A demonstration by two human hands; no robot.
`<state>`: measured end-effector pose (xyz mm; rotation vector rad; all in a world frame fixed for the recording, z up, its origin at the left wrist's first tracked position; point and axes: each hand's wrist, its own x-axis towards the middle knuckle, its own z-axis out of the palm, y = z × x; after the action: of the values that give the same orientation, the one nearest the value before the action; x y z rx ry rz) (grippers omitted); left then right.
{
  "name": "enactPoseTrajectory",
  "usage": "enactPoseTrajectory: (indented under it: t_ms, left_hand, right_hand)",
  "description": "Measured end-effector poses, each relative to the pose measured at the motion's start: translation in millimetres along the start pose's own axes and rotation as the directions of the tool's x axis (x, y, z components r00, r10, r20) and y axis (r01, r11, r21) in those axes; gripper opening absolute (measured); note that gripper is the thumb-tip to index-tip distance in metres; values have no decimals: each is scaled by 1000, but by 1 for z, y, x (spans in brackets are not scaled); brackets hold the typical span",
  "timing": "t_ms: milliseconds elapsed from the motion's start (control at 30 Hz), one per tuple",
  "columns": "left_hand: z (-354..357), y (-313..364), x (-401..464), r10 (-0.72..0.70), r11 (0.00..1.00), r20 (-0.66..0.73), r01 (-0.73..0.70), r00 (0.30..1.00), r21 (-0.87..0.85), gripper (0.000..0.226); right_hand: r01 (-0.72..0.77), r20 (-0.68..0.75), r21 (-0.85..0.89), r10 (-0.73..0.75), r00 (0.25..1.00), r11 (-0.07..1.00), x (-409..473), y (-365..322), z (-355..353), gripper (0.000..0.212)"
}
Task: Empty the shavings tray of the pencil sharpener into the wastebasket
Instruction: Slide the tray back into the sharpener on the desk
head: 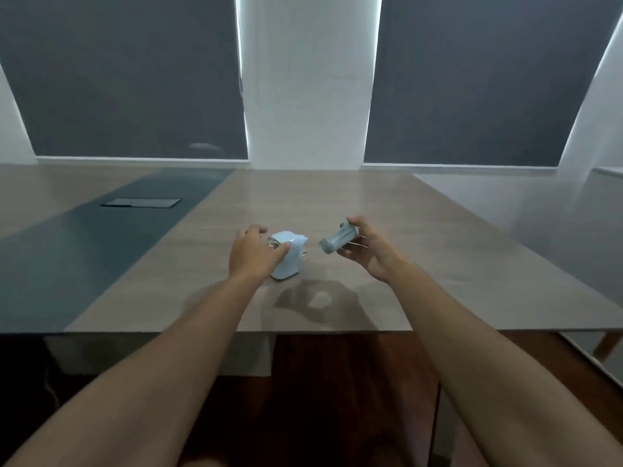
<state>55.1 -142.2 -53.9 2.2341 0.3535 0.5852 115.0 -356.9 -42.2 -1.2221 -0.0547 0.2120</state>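
A pale blue pencil sharpener (289, 254) stands on the wooden table (421, 251), a little back from its near edge. My left hand (256, 252) is closed around the sharpener's left side and covers part of it. To the right, my right hand (365, 246) holds the grey translucent shavings tray (337, 241) above the table, tilted with one end pointing down and left. The tray is apart from the sharpener body. No wastebasket is in view.
A dark strip (111, 237) with a rectangular hatch (141, 202) runs along the table's left part. Grey window blinds (135, 79) and a white pillar (306, 79) stand behind the table. Dark floor (337, 382) shows below the near edge.
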Motion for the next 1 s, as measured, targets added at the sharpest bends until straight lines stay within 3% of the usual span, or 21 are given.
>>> enactPoseTrajectory:
  t_ms: [200, 400, 567, 667, 833, 1000]
  left_hand:
    - [26, -25, 17, -50, 994, 61, 56, 997, -97, 82]
    - [40, -27, 33, -160, 957, -18, 151, 987, -248, 58]
    - [42, -35, 45, -337, 840, 56, 327, 940, -433, 49]
    - [40, -33, 42, -333, 813, 86, 332, 939, -479, 45]
    - [39, -27, 40, -313, 778, 161, 350, 936, -522, 72]
    - [38, -14, 34, -285, 758, 157, 322, 946, -567, 59]
  right_hand:
    - [-18, -12, 52, 19, 1000, 998, 28, 26, 3, 19]
    - [-44, -83, 55, 49, 995, 998, 48, 37, 3, 20]
    - [-95, -52, 63, 98, 994, 993, 55, 43, 8, 30]
    - [-102, -28, 58, 104, 994, 993, 55, 47, 13, 34]
    - [-105, -25, 60, 106, 994, 993, 49, 51, 18, 40]
    - [-105, -12, 44, 106, 994, 993, 43, 53, 25, 38]
